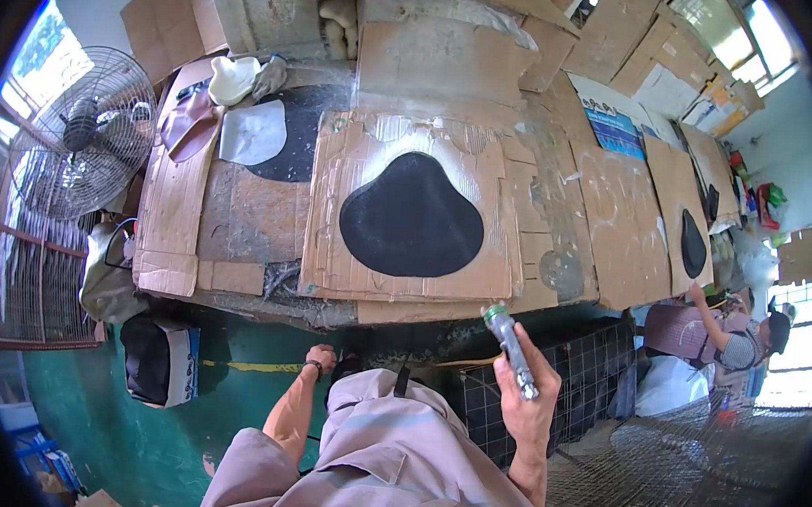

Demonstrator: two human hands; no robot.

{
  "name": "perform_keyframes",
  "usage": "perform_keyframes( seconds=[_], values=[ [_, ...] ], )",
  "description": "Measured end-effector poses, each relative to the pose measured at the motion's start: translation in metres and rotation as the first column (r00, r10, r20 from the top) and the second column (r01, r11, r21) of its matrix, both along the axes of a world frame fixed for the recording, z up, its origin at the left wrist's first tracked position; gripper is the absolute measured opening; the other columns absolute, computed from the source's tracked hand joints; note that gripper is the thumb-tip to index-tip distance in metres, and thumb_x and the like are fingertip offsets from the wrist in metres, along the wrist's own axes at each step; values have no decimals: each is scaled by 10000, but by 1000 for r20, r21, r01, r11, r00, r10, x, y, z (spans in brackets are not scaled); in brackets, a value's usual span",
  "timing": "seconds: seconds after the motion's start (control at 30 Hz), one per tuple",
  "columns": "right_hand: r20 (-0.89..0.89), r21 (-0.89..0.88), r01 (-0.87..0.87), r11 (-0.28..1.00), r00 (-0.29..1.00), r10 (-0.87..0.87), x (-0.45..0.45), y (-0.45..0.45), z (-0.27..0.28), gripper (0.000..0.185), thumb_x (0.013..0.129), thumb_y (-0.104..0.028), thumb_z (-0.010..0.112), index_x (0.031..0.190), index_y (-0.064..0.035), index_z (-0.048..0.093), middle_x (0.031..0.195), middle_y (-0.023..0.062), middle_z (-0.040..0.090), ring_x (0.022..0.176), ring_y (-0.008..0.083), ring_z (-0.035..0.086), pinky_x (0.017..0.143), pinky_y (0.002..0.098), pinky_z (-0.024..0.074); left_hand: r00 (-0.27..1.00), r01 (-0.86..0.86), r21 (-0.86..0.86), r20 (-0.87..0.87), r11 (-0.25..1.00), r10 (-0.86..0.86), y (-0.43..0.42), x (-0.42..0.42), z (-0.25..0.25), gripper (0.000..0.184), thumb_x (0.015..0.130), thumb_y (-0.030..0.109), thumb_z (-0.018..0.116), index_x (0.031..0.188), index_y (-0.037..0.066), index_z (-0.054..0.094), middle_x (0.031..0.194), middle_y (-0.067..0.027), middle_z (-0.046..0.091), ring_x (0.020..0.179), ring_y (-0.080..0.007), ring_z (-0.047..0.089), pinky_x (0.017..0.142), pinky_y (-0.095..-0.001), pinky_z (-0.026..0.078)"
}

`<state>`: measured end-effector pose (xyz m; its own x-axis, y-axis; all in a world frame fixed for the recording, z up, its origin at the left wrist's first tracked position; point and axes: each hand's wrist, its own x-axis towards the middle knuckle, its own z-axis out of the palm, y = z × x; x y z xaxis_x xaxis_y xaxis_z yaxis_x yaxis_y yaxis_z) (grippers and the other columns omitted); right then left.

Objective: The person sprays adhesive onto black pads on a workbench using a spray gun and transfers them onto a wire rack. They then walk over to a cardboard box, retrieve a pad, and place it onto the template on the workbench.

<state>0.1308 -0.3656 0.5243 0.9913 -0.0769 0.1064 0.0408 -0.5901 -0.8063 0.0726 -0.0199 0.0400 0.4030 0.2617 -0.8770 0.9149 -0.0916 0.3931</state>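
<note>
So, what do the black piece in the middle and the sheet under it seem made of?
Black piece: matte, without shine, perhaps foam, rubber or fabric; I cannot tell which. Sheet: corrugated cardboard, dull, by its ridges and ragged edges.

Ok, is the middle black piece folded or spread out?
Spread: the black piece lies flat on the cardboard, its whole rounded outline showing, no fold visible.

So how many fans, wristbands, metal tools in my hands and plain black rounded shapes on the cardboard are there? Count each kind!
Fans: 1
Wristbands: 1
Metal tools, in your right hand: 1
Plain black rounded shapes: 2
Total: 5
</note>
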Motion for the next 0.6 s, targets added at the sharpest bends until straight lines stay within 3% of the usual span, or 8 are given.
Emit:
perform_keyframes(
  seconds=[0.13,0.2,0.3,0.4,0.47,0.6],
  values=[
    [-42,32,69,997,997,-68,-4,-23,-6,468,942,-66,748,1397,-5,652,1131,160,758,964,189,728,833,329,579,1000,12,-4,-4,1000,-12,-3,-31,-22,400,857,65,666,1252,76,732,883,-82,769,681,-192,721,539,-348,563],
    [11,-68,47,997,999,-47,-10,-35,-4,451,949,-86,734,1378,24,645,1044,189,739,892,258,736,766,368,581,999,41,-18,-14,999,-41,2,-39,-27,405,854,72,666,1253,66,728,883,-80,769,698,-200,728,551,-365,573],
    [-49,-130,94,987,994,-101,-26,-52,6,464,941,-83,740,1384,23,646,996,181,725,829,234,705,717,357,553,999,0,-28,-47,1000,-2,-1,-48,-10,351,914,22,559,1238,24,694,929,-137,750,760,-262,732,626,-403,610],
    [-124,-157,56,986,989,-76,-43,-62,17,469,925,-53,738,1380,18,648,999,173,733,805,238,708,712,345,549,998,-56,-104,-35,993,53,10,-60,-71,353,947,48,532,1268,49,681,966,-126,749,759,-255,727,620,-417,605],
    [-204,-90,45,995,977,-62,-52,-58,22,478,903,-35,751,1368,17,656,1047,186,753,857,251,740,748,340,566,997,39,-58,-61,998,-42,4,-50,-48,338,912,140,644,1237,93,722,912,-95,774,764,-237,752,610,-394,597],
    [-261,37,-77,996,962,84,-52,-32,23,484,882,-19,772,1353,13,667,1054,183,760,880,244,751,764,327,577,996,87,7,-25,996,-86,-13,-26,-21,344,869,125,666,1203,95,748,881,-77,765,739,-184,737,587,-357,571]
  ],
)
